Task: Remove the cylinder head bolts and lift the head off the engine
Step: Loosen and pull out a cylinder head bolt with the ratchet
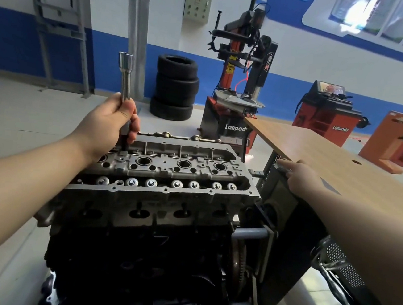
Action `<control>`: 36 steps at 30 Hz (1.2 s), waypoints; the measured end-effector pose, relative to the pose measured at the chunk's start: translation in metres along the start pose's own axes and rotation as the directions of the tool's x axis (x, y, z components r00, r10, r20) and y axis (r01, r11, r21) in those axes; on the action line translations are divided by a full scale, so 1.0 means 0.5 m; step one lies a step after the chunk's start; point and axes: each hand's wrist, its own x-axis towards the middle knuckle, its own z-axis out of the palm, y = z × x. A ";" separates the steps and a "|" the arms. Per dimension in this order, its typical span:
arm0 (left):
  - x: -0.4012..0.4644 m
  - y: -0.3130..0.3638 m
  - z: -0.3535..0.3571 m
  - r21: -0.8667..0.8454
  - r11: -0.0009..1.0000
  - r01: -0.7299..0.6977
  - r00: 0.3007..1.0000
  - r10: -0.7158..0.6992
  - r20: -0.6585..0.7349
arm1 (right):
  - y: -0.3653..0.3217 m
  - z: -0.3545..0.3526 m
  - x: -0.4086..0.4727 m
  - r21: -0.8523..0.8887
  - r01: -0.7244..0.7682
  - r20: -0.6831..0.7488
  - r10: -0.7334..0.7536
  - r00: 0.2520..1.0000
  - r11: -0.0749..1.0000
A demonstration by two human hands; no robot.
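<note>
Steel socket extension [126,78] upright in left hand [111,121], over ribbed cylinder head [169,173].

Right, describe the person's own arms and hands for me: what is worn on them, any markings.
Both forearms are bare up to the frame edge: no sleeves, gloves or watch in view. The left hand shows no ring or marking. The right hand seems to have a small bright spot on one finger, perhaps a ring, but it is too small to tell. A dark shadow falls across the right wrist.
</note>
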 end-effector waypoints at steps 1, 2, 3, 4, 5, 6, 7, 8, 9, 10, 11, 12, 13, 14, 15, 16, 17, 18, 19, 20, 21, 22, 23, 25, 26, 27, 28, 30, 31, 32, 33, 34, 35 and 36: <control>0.000 0.000 0.001 0.003 1.000 -0.003 1.000 0.003 -0.001 | -0.001 0.000 -0.001 -0.018 -0.005 -0.003 0.005 1.000 1.000; -0.001 0.001 0.001 0.009 1.000 -0.007 1.000 0.007 -0.001 | -0.003 -0.003 -0.004 -0.037 -0.008 -0.009 0.008 1.000 0.999; -0.002 0.001 0.002 0.018 1.000 -0.011 1.000 0.011 0.002 | -0.006 -0.005 -0.007 -0.067 -0.009 -0.017 0.008 1.000 0.998; -0.002 0.000 0.002 0.028 1.000 -0.015 1.000 0.015 0.006 | -0.011 -0.008 -0.010 -0.112 -0.012 -0.024 0.009 1.000 0.994; -0.002 0.000 0.002 0.035 0.999 -0.020 1.000 0.019 0.011 | -0.018 -0.011 -0.012 -0.155 -0.013 -0.029 0.009 1.000 0.988; -0.001 0.000 0.001 0.041 0.999 -0.025 1.000 0.025 0.016 | -0.029 -0.015 -0.011 -0.164 -0.021 -0.040 0.015 0.999 0.986; -0.001 0.000 0.000 0.049 0.998 -0.029 0.999 0.028 0.019 | -0.046 -0.020 -0.009 -0.128 -0.036 -0.060 0.029 0.998 0.991; -0.001 0.000 0.000 0.056 0.998 -0.029 0.999 0.028 0.020 | -0.068 -0.028 -0.007 -0.050 -0.054 -0.087 0.050 0.995 0.997; -0.001 0.000 0.000 0.059 0.998 -0.028 0.999 0.027 0.017 | -0.098 -0.038 -0.002 0.057 -0.060 -0.126 0.067 0.990 0.997; -0.001 0.001 0.002 0.056 0.998 -0.023 1.000 0.022 0.017 | -0.135 -0.050 0.000 0.178 -0.039 -0.173 0.070 0.982 0.983; -0.002 0.002 0.004 0.052 0.998 -0.020 1.000 0.019 0.019 | -0.179 -0.063 -0.002 0.298 0.013 -0.228 0.058 0.972 0.954; -0.003 0.003 0.004 0.051 0.999 -0.018 1.000 0.017 0.022 | -0.233 -0.074 -0.007 0.415 0.083 -0.274 0.038 0.961 0.906; -0.004 0.003 0.007 0.047 0.999 -0.018 0.999 0.016 0.028 | -0.289 -0.086 -0.020 0.522 0.154 -0.289 0.005 0.957 0.839; -0.006 0.003 0.007 0.045 0.999 -0.019 0.999 0.018 0.028 | -0.352 -0.093 -0.034 0.609 0.229 -0.277 -0.067 0.959 0.760; -0.008 0.003 0.006 0.044 0.999 -0.022 0.999 0.021 0.025 | -0.416 -0.097 -0.050 0.666 0.295 -0.247 -0.171 0.954 0.685; -0.009 0.003 0.004 0.041 0.999 -0.025 0.999 0.024 0.021 | -0.481 -0.098 -0.067 0.706 0.347 -0.205 -0.290 0.935 0.618; -0.010 0.004 0.005 0.038 0.999 -0.026 1.000 0.025 0.013 | -0.543 -0.099 -0.084 0.742 0.380 -0.168 -0.396 0.903 0.552; -0.012 0.005 0.005 0.032 0.999 -0.023 1.000 0.023 0.002 | -0.604 -0.102 -0.101 0.777 0.401 -0.155 -0.470 0.869 0.485; -0.014 0.007 0.007 0.027 0.999 -0.020 1.000 0.020 -0.009 | -0.657 -0.109 -0.114 0.797 0.417 -0.171 -0.499 0.849 0.437; -0.016 0.007 0.009 0.026 1.000 -0.018 1.000 0.018 -0.020 | -0.705 -0.119 -0.124 0.804 0.434 -0.203 -0.498 0.843 0.406; -0.017 0.007 0.010 0.037 0.999 -0.021 0.999 0.023 -0.034 | -0.742 -0.131 -0.130 0.798 0.452 -0.241 -0.477 0.845 0.398; -0.017 0.007 0.011 0.058 0.998 -0.032 0.998 0.035 -0.050 | -0.769 -0.146 -0.134 0.776 0.471 -0.270 -0.455 0.849 0.419; -0.018 0.006 0.009 0.082 0.996 -0.045 0.997 0.050 -0.067 | -0.788 -0.161 -0.134 0.730 0.497 -0.280 -0.457 0.844 0.470; -0.016 0.006 0.004 0.129 0.990 -0.058 0.992 0.072 -0.100 | -0.805 -0.192 -0.123 0.516 0.603 -0.256 -0.562 0.787 0.609; -0.013 0.005 0.002 0.161 0.985 -0.061 0.991 0.079 -0.106 | -0.807 -0.209 -0.119 0.371 0.658 -0.225 -0.624 0.748 0.655; -0.011 0.005 0.001 0.191 0.979 -0.066 0.991 0.086 -0.100 | -0.807 -0.226 -0.114 0.239 0.691 -0.185 -0.666 0.723 0.683; -0.010 0.005 0.001 0.211 0.975 -0.070 0.992 0.090 -0.090 | -0.808 -0.241 -0.110 0.132 0.705 -0.148 -0.689 0.709 0.697; -0.010 0.004 0.002 0.213 0.974 -0.078 0.992 0.096 -0.076 | -0.810 -0.258 -0.103 0.010 0.719 -0.122 -0.713 0.691 0.695; -0.011 0.003 0.002 0.202 0.976 -0.085 0.992 0.102 -0.078 | -0.807 -0.258 -0.102 -0.020 0.730 -0.123 -0.727 0.676 0.683; -0.012 0.003 0.002 0.194 0.976 -0.096 0.990 0.114 -0.085 | -0.804 -0.253 -0.101 -0.033 0.747 -0.128 -0.744 0.656 0.664; -0.014 0.003 0.002 0.190 0.976 -0.107 0.987 0.127 -0.098 | -0.802 -0.245 -0.100 -0.023 0.768 -0.134 -0.763 0.632 0.640; -0.014 0.003 0.001 0.187 0.976 -0.112 0.985 0.134 -0.113 | -0.798 -0.236 -0.100 0.023 0.785 -0.149 -0.774 0.615 0.619; -0.015 0.002 0.002 0.184 0.977 -0.108 0.982 0.134 -0.131 | -0.794 -0.223 -0.100 0.127 0.792 -0.183 -0.771 0.610 0.597; -0.016 0.003 0.001 0.179 0.978 -0.103 0.980 0.131 -0.152 | -0.792 -0.205 -0.101 0.300 0.774 -0.228 -0.746 0.626 0.558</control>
